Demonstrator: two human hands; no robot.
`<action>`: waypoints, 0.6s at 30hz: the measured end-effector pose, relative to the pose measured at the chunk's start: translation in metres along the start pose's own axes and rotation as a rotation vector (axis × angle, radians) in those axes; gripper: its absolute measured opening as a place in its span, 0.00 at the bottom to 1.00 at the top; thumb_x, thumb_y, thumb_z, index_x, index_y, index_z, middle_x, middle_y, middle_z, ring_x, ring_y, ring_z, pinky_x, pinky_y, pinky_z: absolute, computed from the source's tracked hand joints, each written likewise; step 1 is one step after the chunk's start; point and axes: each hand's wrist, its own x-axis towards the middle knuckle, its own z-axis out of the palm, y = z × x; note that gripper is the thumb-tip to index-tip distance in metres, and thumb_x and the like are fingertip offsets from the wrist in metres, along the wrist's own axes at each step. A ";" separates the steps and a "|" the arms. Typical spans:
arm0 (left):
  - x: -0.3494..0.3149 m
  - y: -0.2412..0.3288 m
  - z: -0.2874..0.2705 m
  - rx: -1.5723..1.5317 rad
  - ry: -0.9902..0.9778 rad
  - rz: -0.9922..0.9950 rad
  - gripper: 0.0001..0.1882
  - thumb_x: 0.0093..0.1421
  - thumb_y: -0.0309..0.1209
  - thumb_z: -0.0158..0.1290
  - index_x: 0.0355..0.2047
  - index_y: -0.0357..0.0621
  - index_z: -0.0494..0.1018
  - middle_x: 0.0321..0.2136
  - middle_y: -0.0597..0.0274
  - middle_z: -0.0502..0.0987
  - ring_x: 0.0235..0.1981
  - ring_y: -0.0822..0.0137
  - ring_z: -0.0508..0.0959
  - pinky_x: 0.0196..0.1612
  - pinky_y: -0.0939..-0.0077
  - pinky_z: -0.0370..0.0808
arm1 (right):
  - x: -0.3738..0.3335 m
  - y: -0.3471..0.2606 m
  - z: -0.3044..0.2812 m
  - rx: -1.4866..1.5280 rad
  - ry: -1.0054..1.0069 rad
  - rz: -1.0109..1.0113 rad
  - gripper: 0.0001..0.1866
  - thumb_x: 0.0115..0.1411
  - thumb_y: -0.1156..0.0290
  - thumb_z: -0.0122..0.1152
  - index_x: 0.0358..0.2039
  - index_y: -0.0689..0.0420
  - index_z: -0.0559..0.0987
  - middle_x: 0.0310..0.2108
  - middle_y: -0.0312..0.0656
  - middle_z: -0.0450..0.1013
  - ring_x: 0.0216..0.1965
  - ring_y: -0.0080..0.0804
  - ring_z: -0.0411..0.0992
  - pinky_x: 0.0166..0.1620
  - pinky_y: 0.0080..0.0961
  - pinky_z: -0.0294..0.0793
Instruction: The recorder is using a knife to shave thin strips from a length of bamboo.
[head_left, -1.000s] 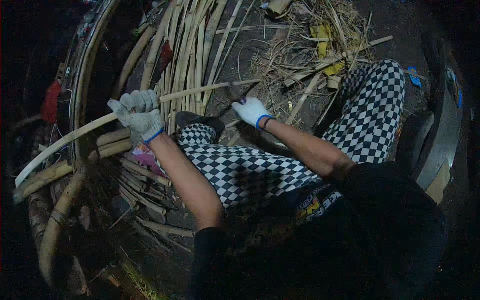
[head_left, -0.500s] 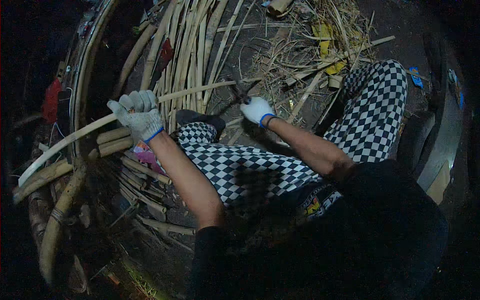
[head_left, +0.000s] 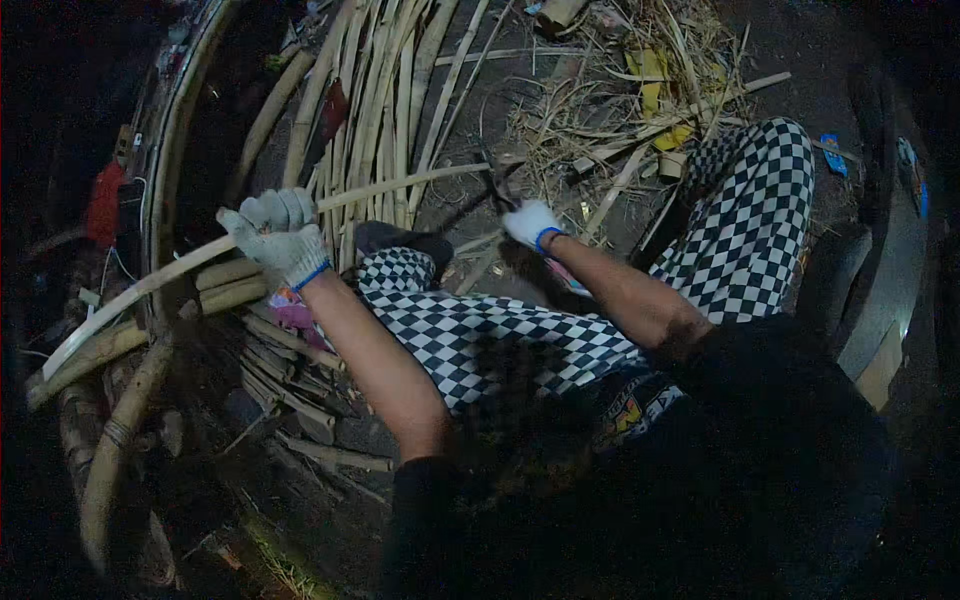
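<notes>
My left hand, in a pale work glove, is closed around a long split bamboo strip. One end of the strip reaches far left past my fist; the other points right, toward my right hand. My right hand, gloved in white with a blue cuff, is closed on a dark knife. Its handle is mostly hidden in my fist. The blade is thin, dark and somewhat blurred, and it stands at the strip's right end; whether they touch I cannot tell.
Long bamboo strips lie in a bundle ahead. Shavings and a yellow wrapper litter the ground at the far right. Bamboo poles stand at the left, and cut pieces are stacked nearby. My legs in checkered trousers are bent below.
My right hand and the knife have shifted slightly right and nearer to me. The strip's right end now shows at the blade, where before it appeared to extend beyond. My left hand has barely moved.
</notes>
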 end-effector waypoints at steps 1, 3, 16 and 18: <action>-0.001 -0.001 0.000 0.054 0.014 0.012 0.31 0.65 0.55 0.35 0.08 0.55 0.53 0.06 0.72 0.49 0.08 0.73 0.46 0.15 0.75 0.45 | -0.001 -0.012 0.005 0.020 -0.001 0.050 0.22 0.49 0.55 0.51 0.31 0.62 0.80 0.32 0.58 0.75 0.37 0.54 0.74 0.44 0.43 0.73; -0.002 -0.001 -0.001 0.033 0.061 0.000 0.31 0.65 0.55 0.34 0.08 0.55 0.53 0.06 0.72 0.49 0.08 0.72 0.46 0.14 0.75 0.45 | -0.008 -0.037 0.006 0.129 0.036 -0.074 0.21 0.49 0.56 0.52 0.30 0.62 0.79 0.32 0.58 0.75 0.37 0.55 0.74 0.44 0.44 0.73; 0.002 0.001 -0.010 -0.039 -0.074 -0.001 0.31 0.65 0.55 0.33 0.08 0.55 0.54 0.06 0.72 0.50 0.07 0.73 0.46 0.15 0.73 0.45 | -0.010 0.018 -0.007 -0.007 -0.071 0.175 0.22 0.53 0.53 0.49 0.38 0.57 0.80 0.37 0.56 0.75 0.41 0.50 0.75 0.46 0.42 0.73; 0.001 0.000 -0.010 -0.053 -0.124 -0.012 0.31 0.65 0.55 0.34 0.08 0.55 0.53 0.06 0.71 0.50 0.07 0.72 0.46 0.15 0.73 0.45 | -0.004 -0.005 -0.002 -0.076 -0.061 0.063 0.23 0.51 0.52 0.51 0.35 0.58 0.80 0.38 0.55 0.75 0.41 0.52 0.74 0.47 0.43 0.72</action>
